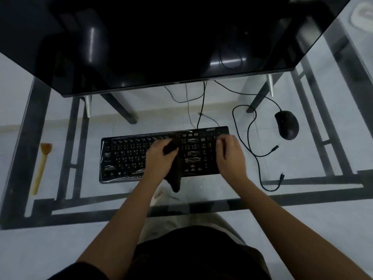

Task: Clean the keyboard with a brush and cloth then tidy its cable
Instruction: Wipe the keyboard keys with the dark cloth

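A black keyboard [129,156] lies on the glass desk in front of me. My left hand [159,158] presses a dark cloth [175,172] onto the keyboard's middle, and the cloth's tail hangs over the front edge. My right hand [230,156] rests on the keyboard's right end, fingers curled at its upper right corner. A wooden-handled brush [41,166] lies on the desk far to the left, apart from both hands. The keyboard's cable [201,110] runs back from its rear edge under the monitor.
A large dark monitor [161,41] stands behind the keyboard on two legs. A black mouse [286,124] sits at the right, and a loose cable [256,154] loops between it and the keyboard. The glass desk's front edge [201,207] is near my body.
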